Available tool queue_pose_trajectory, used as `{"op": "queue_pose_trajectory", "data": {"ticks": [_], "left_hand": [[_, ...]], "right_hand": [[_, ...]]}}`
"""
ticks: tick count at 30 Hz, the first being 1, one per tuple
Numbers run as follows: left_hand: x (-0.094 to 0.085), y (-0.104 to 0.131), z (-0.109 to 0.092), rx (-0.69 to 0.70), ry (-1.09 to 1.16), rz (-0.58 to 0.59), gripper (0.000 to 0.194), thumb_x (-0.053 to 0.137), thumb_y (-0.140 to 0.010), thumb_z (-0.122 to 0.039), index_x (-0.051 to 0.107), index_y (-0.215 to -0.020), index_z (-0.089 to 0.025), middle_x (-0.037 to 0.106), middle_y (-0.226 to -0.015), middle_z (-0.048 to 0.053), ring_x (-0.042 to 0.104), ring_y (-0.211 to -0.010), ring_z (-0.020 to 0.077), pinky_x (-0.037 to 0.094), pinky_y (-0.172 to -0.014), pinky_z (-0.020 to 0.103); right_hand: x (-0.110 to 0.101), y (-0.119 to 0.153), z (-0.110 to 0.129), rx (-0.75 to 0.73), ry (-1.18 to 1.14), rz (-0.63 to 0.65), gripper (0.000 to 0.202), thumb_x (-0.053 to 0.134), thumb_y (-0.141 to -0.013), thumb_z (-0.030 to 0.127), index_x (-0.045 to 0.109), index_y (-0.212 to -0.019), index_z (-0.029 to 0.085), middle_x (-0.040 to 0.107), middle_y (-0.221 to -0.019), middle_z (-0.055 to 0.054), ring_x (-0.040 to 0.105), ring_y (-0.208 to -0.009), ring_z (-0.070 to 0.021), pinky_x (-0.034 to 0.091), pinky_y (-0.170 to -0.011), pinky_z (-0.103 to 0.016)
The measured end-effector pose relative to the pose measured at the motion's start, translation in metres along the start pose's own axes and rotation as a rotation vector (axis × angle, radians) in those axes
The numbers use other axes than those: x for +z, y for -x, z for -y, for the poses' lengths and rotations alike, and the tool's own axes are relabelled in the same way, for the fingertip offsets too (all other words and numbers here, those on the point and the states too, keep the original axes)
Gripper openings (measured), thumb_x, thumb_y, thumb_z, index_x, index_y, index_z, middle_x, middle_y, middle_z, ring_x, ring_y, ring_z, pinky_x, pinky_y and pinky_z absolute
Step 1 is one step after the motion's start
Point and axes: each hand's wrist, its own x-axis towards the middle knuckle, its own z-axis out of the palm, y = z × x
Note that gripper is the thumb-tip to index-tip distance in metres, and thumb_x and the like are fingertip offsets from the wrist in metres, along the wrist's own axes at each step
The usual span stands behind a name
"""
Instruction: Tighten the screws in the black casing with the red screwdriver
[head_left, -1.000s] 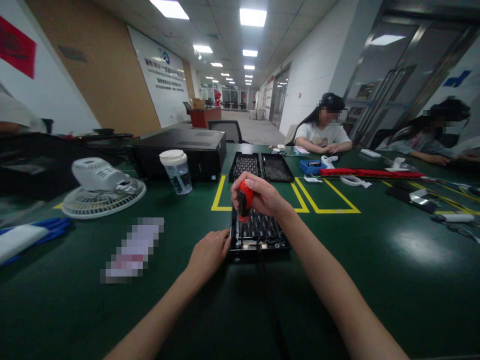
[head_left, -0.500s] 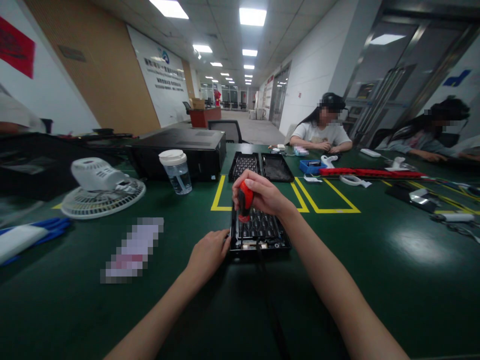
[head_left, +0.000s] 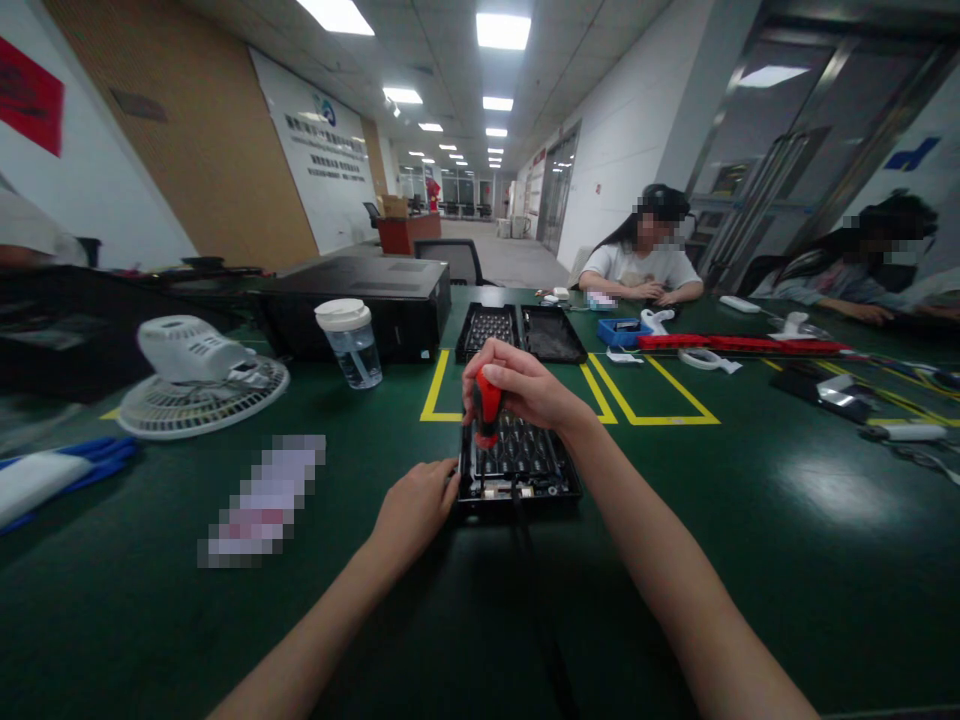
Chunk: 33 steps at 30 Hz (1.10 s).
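My right hand is wrapped round the red and black handle of a screwdriver. The screwdriver stands nearly upright, its thin shaft pointing down to the near left part of an opened black device housing. Inside the housing are a dark panel with rows of rounded shapes and small pale parts along the near edge. The exact spot under the tip is too small to make out. My left hand grips the housing's left side near its front corner, thumb against the edge. A black cable runs from the housing towards me.
Beyond my hands lie a similar black housing and a black cover. A water cup, a white fan and a large black case stand left. A blue tray sits right; a co-worker sits behind it.
The screwdriver handle has turned slightly in my right hand, with more of its red showing. My left hand stays at the housing's side. The view has shifted very slightly.
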Motion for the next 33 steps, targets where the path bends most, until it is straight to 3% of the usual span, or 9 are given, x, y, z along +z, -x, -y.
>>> {"op": "queue_pose_trajectory", "data": {"ticks": [14,33], "left_hand": [[0.0000,-0.0011,-0.0004,-0.008,-0.001,0.010,0.037,0.032,-0.090,-0.034,0.056,-0.115,-0.021,0.066,-0.106,0.007,0.060,-0.095,0.0197,0.046,-0.080,0.031],[-0.0018,-0.0002,-0.0025,-0.013,-0.006,0.017,0.038,0.032,-0.090,-0.034,0.056,-0.115,-0.020,0.065,-0.106,0.008,0.060,-0.096,0.0203,0.046,-0.080,0.032]], "right_hand": [[0.0023,0.0008,0.0026,-0.032,0.104,-0.015,0.015,0.054,-0.085,0.028,0.046,-0.086,0.016,0.057,-0.078,0.000,0.059,-0.065,-0.0106,0.055,-0.065,-0.033],[0.0054,-0.0008,0.0081,-0.074,0.350,-0.142,0.024,0.059,-0.080,0.033,0.042,-0.075,0.017,0.053,-0.075,0.002,0.057,-0.064,-0.0086,0.050,-0.062,-0.024]]}}
